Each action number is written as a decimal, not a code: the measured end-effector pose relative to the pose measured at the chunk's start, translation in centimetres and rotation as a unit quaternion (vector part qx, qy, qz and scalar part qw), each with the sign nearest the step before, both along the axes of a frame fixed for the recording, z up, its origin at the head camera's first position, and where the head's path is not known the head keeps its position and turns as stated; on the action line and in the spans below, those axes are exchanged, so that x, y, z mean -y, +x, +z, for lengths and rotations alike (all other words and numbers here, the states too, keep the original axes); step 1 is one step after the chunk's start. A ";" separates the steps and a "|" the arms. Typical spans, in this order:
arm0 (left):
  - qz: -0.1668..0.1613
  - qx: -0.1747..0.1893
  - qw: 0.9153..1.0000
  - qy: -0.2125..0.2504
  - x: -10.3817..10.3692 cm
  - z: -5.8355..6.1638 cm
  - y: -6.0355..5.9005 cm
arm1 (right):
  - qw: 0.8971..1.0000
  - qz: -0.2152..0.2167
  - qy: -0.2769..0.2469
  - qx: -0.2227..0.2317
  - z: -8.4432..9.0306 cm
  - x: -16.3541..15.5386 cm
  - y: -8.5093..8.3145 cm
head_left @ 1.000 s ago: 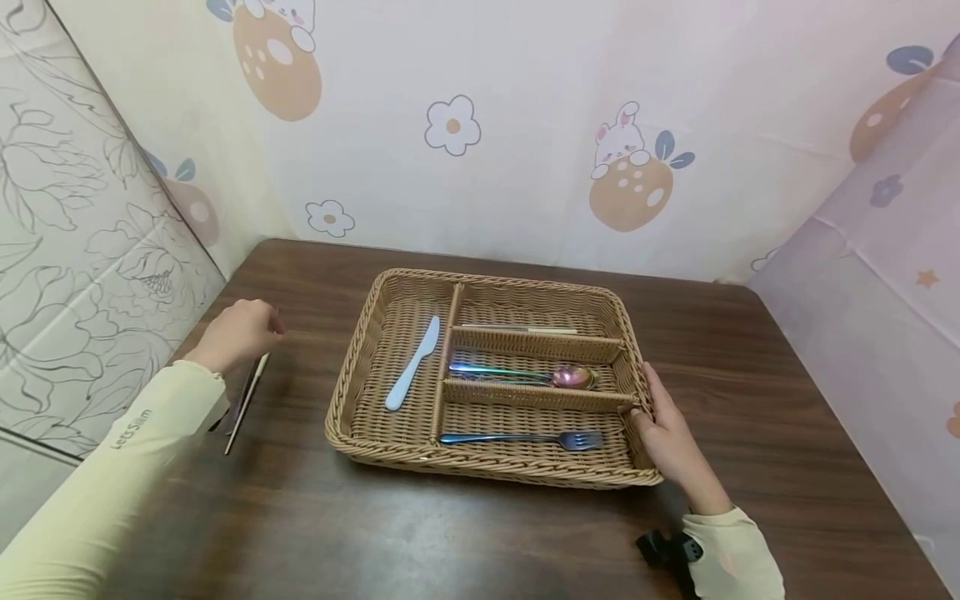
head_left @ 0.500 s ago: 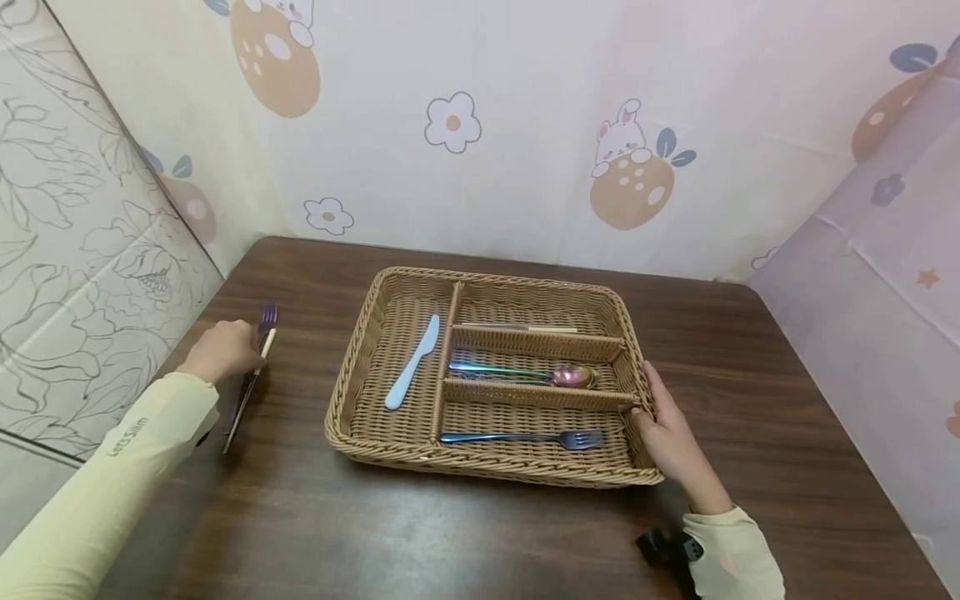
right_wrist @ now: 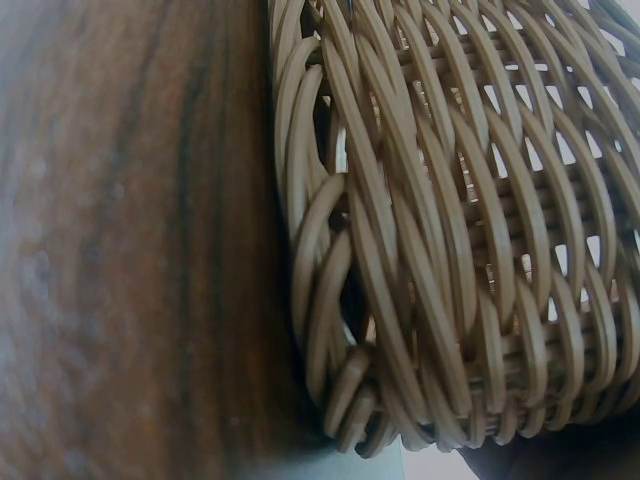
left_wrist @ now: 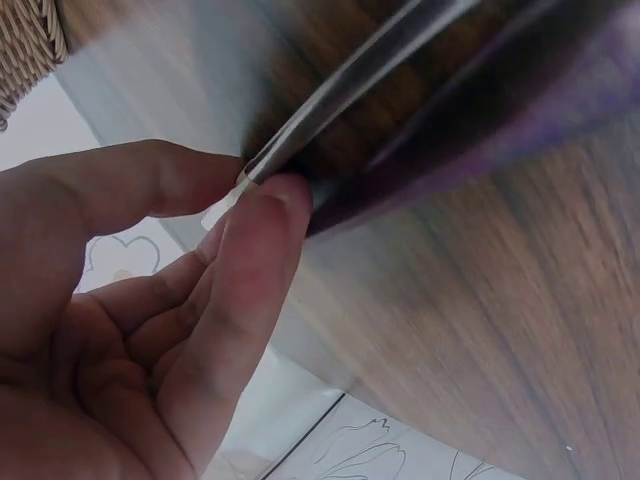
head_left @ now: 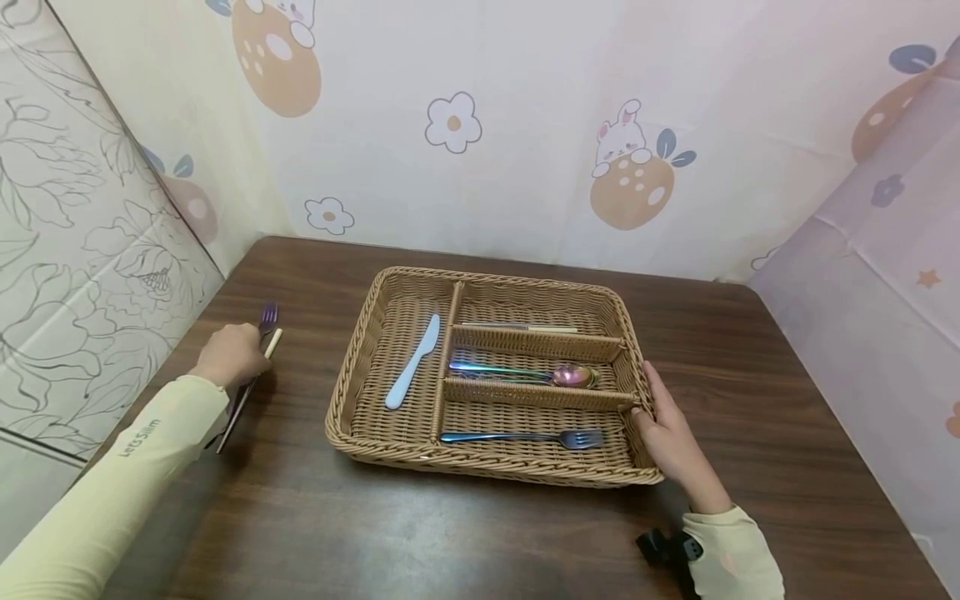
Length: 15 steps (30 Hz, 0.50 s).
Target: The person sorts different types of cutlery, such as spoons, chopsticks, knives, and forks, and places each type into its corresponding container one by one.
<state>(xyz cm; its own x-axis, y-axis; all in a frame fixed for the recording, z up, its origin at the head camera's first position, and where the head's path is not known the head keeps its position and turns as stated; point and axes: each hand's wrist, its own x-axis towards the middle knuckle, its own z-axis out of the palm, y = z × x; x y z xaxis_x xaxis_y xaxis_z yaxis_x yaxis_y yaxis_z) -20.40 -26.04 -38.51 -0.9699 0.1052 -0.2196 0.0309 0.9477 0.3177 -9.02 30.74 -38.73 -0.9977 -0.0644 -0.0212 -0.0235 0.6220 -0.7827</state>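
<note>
At the left of the table, my left hand (head_left: 231, 357) pinches a slim chopstick (left_wrist: 340, 95) between thumb and fingertips, near where its metal shaft meets the cream end. Beside it lies a purple fork (head_left: 268, 317), partly hidden under the hand; its blurred handle shows in the left wrist view. Whether the chopstick is one or a pair, I cannot tell. My right hand (head_left: 667, 432) grips the right rim of a woven cutlery basket (head_left: 347, 392), thumb inside and fingers outside. In the right wrist view only the basket's woven side shows, not the fingers.
Inside the basket, a pale blue knife (head_left: 412, 363) lies in the left compartment. The right compartments hold a metal-and-cream chopstick (head_left: 551, 329) at the back, iridescent spoons (head_left: 572, 377) in the middle and a blue fork (head_left: 577, 439) in front. Patterned curtains (head_left: 510, 192) edge the table.
My left hand came down onto the chopstick and now pinches it, its cream end shifting slightly right. The fork's tines came into view. The right hand and basket stayed put.
</note>
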 end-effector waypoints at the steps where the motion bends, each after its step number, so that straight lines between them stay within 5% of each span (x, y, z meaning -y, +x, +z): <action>1: 0.000 -0.002 1.000 -0.002 -0.1 0.0 0.0 | 1.000 0.000 0.000 0.001 0.0 0.0 0.0; 9: -0.003 -0.043 0.999 -0.004 -0.4 0.4 -0.3 | 1.000 0.000 -0.001 0.002 -0.1 -0.1 0.0; 15: -0.019 -0.078 0.997 -0.003 -1.3 2.7 -0.7 | 1.000 0.003 -0.005 -0.003 0.1 0.0 0.0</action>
<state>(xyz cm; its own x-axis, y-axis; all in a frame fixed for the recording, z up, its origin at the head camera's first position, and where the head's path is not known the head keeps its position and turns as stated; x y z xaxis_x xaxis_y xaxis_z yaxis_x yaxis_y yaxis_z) -21.11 -24.69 -35.80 -0.9876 0.1420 -0.0672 0.1158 0.9470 0.2996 -9.02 30.72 -38.68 -0.9974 -0.0705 -0.0147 -0.0318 0.6143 -0.7884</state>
